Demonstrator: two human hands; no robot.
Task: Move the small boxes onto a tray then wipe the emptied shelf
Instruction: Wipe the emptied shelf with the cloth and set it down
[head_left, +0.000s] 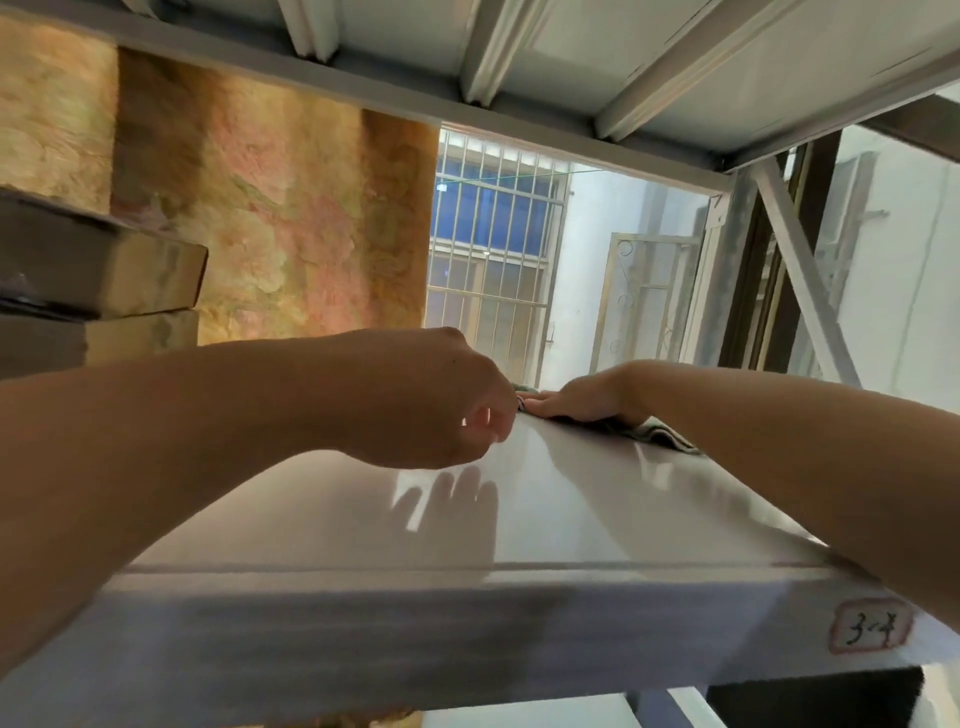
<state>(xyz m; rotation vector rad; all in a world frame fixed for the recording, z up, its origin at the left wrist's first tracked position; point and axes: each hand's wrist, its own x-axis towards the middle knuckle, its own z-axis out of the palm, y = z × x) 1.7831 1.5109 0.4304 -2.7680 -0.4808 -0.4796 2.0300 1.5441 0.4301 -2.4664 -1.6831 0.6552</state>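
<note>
The shelf (571, 509) was a pale grey, glossy metal board that filled the lower half of the view. Its top shone enough to mirror window light and a faint shape of fingers under the left hand (441, 400). Its thick front edge was duller, with a shadowed band along it, and carried a small pale label (870, 629) with a reddish border and handwritten marks near the right end.

The right hand (576, 400) lay flat, fingers straight and close together, pressing a cloth (657, 432) onto the far part of the shelf. The cloth was dark with greenish stripes. It was bunched under the palm and trailed out to the right of the wrist.

The left hand hung just above the shelf top, knuckles up and fingers curled downward, with light showing through a gap between them. Its fingertips were right beside the cloth's left tip. Whether they pinched the cloth could not be told.

At the left edge, two brown boxes (104, 265) sat stacked on the shelf, blurred. Another shelf (519, 47) with ribbed metal underneath ran overhead. Behind were a mottled orange wall (291, 208) and a barred window (493, 234).
</note>
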